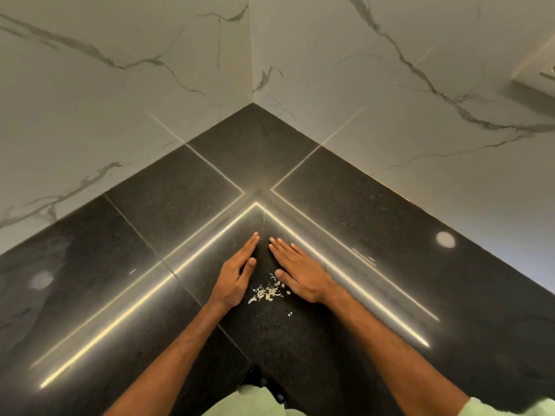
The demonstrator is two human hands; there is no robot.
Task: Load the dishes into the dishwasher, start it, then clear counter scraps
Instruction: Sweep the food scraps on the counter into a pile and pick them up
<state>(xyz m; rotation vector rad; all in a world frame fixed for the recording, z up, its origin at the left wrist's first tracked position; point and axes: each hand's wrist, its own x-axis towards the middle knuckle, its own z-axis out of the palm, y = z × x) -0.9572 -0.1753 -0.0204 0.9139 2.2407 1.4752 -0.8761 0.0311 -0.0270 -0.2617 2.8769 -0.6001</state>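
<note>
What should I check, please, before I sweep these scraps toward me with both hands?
1. The left hand stands on its edge, fingers straight, left of the scraps: ok.
2. The right hand lies flat, right of them: ok.
3. The pile sits between both hands: ok.
4. Fingertips closed behind the pile: a small gap shows, not ok.
5. The stray bits lie nearer you, outside the pile: not ok.
6. Something to catch them off the counter: none in view, cannot tell.
</note>
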